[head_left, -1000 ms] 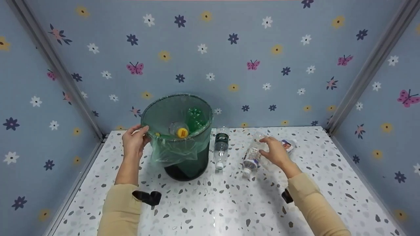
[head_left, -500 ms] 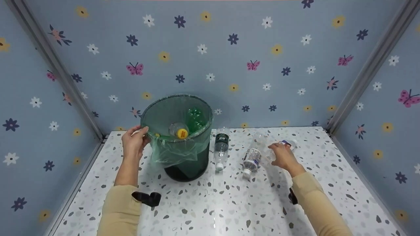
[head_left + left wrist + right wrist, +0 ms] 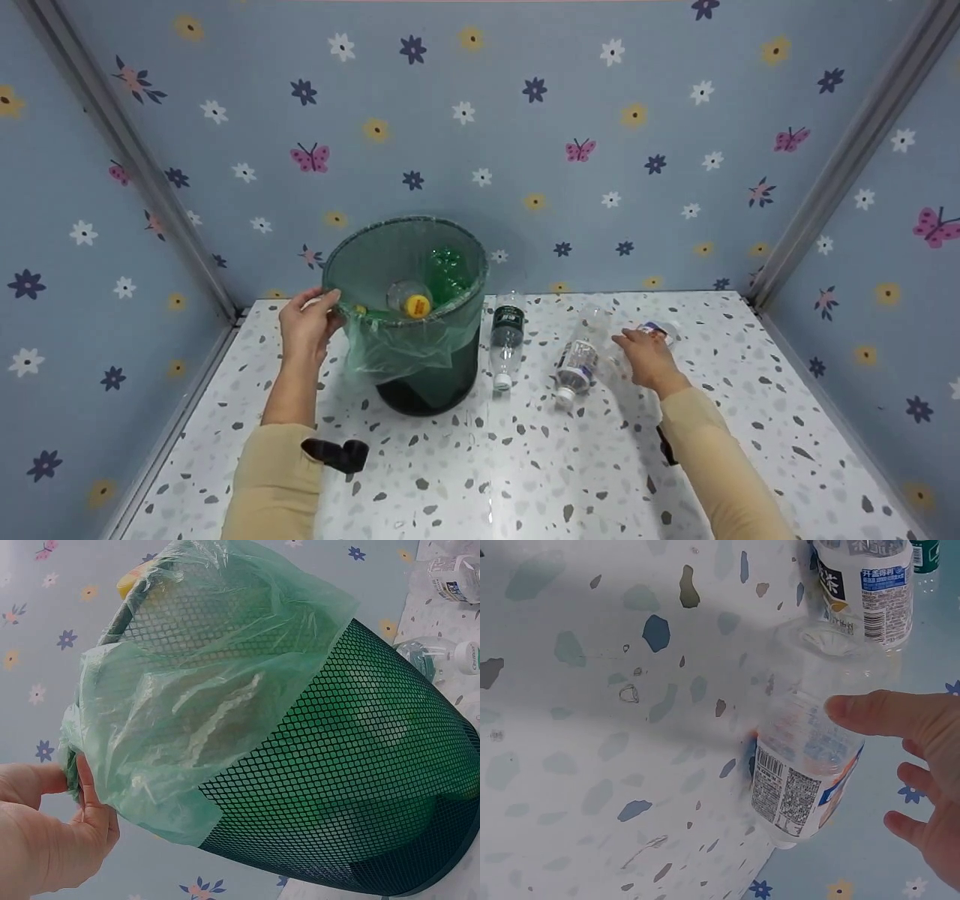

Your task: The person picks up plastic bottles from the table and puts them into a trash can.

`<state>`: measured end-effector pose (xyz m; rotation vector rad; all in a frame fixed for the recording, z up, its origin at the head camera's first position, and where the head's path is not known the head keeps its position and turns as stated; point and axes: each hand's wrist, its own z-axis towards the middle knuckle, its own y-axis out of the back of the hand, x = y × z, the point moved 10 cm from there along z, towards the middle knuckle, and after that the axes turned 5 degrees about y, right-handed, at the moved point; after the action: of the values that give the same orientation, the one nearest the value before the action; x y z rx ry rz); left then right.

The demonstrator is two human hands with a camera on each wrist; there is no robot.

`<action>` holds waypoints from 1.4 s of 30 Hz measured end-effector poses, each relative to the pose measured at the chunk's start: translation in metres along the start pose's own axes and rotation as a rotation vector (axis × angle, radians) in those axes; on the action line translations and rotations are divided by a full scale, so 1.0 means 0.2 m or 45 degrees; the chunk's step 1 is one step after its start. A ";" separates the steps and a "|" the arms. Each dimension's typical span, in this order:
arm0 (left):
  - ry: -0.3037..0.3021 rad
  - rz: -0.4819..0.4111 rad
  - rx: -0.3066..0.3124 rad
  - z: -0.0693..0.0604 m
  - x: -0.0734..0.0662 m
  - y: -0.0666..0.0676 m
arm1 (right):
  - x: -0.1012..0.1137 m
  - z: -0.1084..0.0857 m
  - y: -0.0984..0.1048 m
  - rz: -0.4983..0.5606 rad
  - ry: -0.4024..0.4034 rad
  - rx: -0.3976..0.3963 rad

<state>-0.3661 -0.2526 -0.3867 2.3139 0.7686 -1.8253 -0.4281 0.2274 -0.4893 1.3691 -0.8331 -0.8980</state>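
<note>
My left hand (image 3: pixel 306 326) grips the near left rim of a dark mesh wastebasket (image 3: pixel 450 375), thumb and fingers pinching the green plastic liner (image 3: pixel 172 712) over its edge. The basket stands tilted. Inside lie a green bottle (image 3: pixel 448 274) and a clear bottle with a yellow cap (image 3: pixel 417 306). On the right, my right hand (image 3: pixel 649 360) is over a clear plastic bottle (image 3: pixel 791 780) with a white and blue label, lying on its side. In the right wrist view the thumb overlaps this bottle and the other fingers are spread apart from it.
A clear bottle with a white label (image 3: pixel 576 364) lies left of my right hand. Another with a dark green label (image 3: pixel 508 322) lies beside the basket. The speckled tabletop (image 3: pixel 450 480) meets flower-patterned walls (image 3: pixel 525 112) at the back and sides.
My right hand has moved right, from beside the white-labelled bottle to the farther right one, and has lowered over it. My left hand and the basket have stayed put.
</note>
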 end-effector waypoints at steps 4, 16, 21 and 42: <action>0.005 -0.008 0.001 0.00 0.01 0.00 | 0.01 0.00 -0.03 -0.057 0.043 -0.007; 0.006 -0.003 0.003 0.01 0.01 -0.01 | 0.01 -0.01 -0.09 -0.104 0.108 -0.099; 0.005 -0.013 0.001 0.00 0.00 -0.01 | 0.01 -0.01 -0.10 -0.062 0.092 -0.108; 0.033 0.027 -0.034 0.02 0.02 0.01 | 0.06 -0.05 -0.12 -0.089 0.161 -0.090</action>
<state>-0.3682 -0.2542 -0.3914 2.3250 0.7643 -1.7687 -0.4155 0.2201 -0.5144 1.3847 -0.6549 -0.8773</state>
